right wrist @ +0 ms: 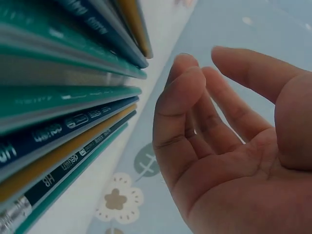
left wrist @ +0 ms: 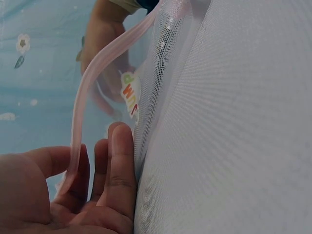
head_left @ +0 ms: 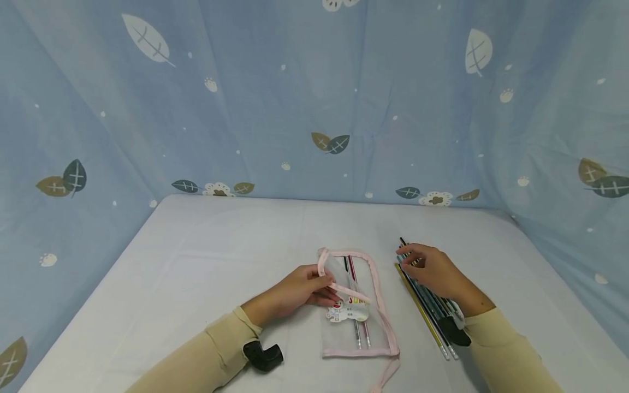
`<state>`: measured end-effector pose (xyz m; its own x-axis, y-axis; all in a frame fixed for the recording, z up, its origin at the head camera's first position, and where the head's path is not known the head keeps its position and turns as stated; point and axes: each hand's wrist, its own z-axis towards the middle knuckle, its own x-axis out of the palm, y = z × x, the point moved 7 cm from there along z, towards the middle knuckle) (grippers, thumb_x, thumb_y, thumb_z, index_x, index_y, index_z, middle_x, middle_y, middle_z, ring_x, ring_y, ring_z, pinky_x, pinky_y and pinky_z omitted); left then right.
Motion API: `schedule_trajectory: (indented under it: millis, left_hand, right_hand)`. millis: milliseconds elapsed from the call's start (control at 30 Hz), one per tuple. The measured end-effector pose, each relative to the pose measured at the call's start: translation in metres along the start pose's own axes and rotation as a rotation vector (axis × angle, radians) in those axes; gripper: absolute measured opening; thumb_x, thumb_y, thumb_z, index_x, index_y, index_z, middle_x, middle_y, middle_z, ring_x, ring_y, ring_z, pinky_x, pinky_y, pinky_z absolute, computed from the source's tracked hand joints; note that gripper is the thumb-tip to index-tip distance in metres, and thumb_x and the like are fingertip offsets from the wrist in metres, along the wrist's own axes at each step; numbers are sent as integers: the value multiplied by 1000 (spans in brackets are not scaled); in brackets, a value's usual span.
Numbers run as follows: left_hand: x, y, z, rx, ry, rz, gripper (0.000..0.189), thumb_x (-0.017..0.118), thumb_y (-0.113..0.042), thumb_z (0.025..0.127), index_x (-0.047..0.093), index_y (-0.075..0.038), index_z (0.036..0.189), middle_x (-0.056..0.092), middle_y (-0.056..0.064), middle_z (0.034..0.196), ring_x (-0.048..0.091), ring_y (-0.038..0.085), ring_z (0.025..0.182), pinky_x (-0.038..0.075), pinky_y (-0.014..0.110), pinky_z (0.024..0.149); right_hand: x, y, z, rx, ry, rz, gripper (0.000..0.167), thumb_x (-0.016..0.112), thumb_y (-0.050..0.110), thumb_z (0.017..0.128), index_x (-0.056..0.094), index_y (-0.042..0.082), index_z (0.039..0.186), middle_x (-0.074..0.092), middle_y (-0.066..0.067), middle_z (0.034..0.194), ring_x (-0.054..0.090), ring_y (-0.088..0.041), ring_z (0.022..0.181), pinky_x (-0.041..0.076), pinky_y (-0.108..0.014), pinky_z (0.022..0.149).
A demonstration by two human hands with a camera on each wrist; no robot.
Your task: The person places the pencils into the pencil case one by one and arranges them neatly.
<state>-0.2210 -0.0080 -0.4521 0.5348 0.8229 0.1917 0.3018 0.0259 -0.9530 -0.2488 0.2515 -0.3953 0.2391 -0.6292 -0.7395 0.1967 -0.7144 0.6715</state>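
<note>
A clear-and-mesh pencil pouch (head_left: 339, 335) with pink edging lies on the white surface, two pencils (head_left: 351, 267) inside it. My left hand (head_left: 306, 288) pinches the pink trim (left wrist: 82, 107) of its lifted opening between thumb and index finger; the other fingers rest against the mesh in the left wrist view. Right of the pouch lies a bundle of pencils (head_left: 421, 303), green, dark blue and gold, some lettered HB. Over the bundle's far part is my right hand (head_left: 434, 273). In the right wrist view its fingers bend loosely, thumb apart, with nothing between them.
A pink strap (head_left: 390, 374) trails from the pouch's near right corner. Each wrist wears a black device (head_left: 263, 356). Blue leaf-print cloth (head_left: 275, 109) hangs behind and at both sides of the white table (head_left: 211, 245).
</note>
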Motion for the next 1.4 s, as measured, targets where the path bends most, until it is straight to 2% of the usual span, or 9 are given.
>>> schedule_trajectory:
  millis: [200, 467, 733, 1133, 1400]
  left_hand:
    - [0, 1, 1, -5, 0, 0, 14, 49, -10, 105, 56, 2, 107, 69, 18, 103, 71, 19, 92, 63, 34, 89]
    - [-1, -1, 1, 0, -6, 2, 15, 49, -10, 104, 56, 2, 107, 69, 19, 104, 71, 19, 91, 63, 33, 89]
    - [-3, 2, 1, -17, -14, -15, 15, 48, -10, 105, 56, 3, 108, 69, 17, 100, 71, 20, 91, 63, 34, 88]
    - [-1, 0, -2, -16, -9, -27, 15, 50, -11, 104, 56, 2, 108, 69, 16, 101, 72, 20, 91, 63, 34, 89]
    - [-1, 0, -1, -16, -11, -20, 16, 51, -12, 104, 57, 2, 109, 69, 14, 98, 72, 20, 91, 63, 33, 88]
  right_hand:
    - [5, -4, 1, 7, 25, -47, 38, 64, 9, 95, 58, 3, 133, 67, -10, 101, 56, -15, 72, 50, -24, 55]
    - [9, -1, 0, -7, 57, -60, 41, 66, 6, 93, 57, 2, 133, 66, -7, 96, 58, -16, 75, 51, -26, 60]
    - [16, -1, 0, -5, 116, -31, 52, 72, 6, 89, 53, 1, 136, 64, -6, 93, 56, -15, 70, 50, -25, 57]
    - [28, 3, 0, -38, 196, -55, 64, 75, 7, 86, 46, 4, 143, 57, -2, 81, 49, -11, 62, 45, -23, 52]
    - [29, 7, -3, -48, 191, -94, 65, 72, 5, 88, 42, 4, 146, 58, 1, 77, 51, -10, 61, 46, -23, 51]
